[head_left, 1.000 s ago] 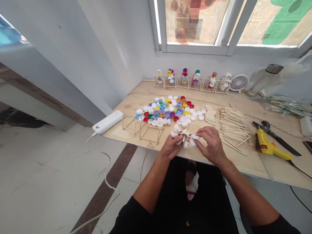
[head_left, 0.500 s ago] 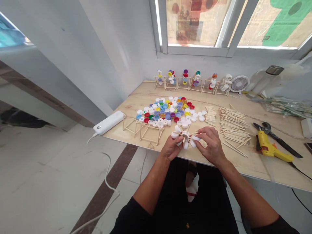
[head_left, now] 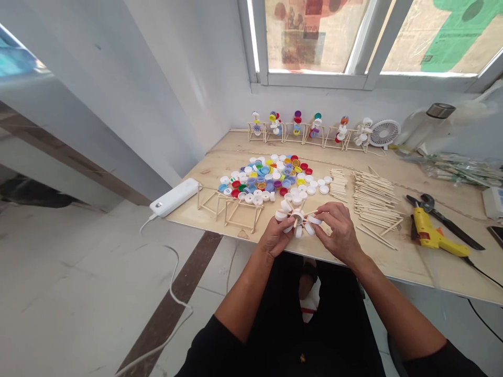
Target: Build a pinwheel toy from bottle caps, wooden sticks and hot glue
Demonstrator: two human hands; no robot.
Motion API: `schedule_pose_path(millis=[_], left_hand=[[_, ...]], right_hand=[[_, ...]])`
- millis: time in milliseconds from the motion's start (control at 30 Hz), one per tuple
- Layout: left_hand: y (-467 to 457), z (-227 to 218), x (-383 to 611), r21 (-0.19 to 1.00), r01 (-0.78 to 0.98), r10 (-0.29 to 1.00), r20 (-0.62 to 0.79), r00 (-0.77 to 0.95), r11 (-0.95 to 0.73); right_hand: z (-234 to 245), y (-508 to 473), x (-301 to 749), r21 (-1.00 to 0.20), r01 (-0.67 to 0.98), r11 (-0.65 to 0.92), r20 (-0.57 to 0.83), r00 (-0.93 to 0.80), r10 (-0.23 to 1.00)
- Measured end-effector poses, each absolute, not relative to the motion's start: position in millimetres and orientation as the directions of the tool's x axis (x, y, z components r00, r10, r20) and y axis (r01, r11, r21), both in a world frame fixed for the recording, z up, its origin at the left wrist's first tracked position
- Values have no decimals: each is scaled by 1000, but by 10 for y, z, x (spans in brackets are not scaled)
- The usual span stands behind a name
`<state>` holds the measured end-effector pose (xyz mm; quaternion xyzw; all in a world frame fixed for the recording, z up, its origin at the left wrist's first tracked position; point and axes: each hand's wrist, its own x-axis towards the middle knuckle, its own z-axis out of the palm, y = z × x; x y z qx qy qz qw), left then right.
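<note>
Wood tbl [head_left: 223, 154] w/ caps [head_left: 269, 186], nr papered window [head_left: 314, 36]; hands [head_left: 277, 238] [head_left: 338, 233] gripping wht cap wheel [head_left: 299, 213].

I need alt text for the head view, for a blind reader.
A person's left hand and right hand hold a spoked wheel of white plastic caps and thin wooden sticks at a pale wooden table. Loose multicoloured plastic caps lie beyond.

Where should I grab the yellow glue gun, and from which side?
Likely by the handle, from above on the near side, with the right hand: the yellow glue gun lies flat, its slim handle stretching rightward, while a black tool lies along its far side.
</note>
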<state>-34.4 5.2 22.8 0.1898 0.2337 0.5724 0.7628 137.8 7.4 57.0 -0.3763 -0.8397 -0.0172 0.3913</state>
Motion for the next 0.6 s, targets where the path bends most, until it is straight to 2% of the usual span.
schedule_pose_path(millis=[267, 433, 533, 600], left_hand=[[42, 216, -350, 559, -784, 963, -162, 215, 269], [45, 218, -349, 557, -789, 966, -136, 222, 259], [45, 219, -349, 559, -790, 968, -130, 217, 252], [43, 216, -348, 568, -785, 968, -131, 213, 249]], right_hand=[[521, -22, 1522, -268, 703, 659, 633, -387, 670], [477, -171, 1729, -276, 792, 545, 609, -294, 736], [506, -322, 1868, -407, 785, 466, 499, -237, 834], [569, -448, 1943, -554, 729, 403, 330, -252, 910]])
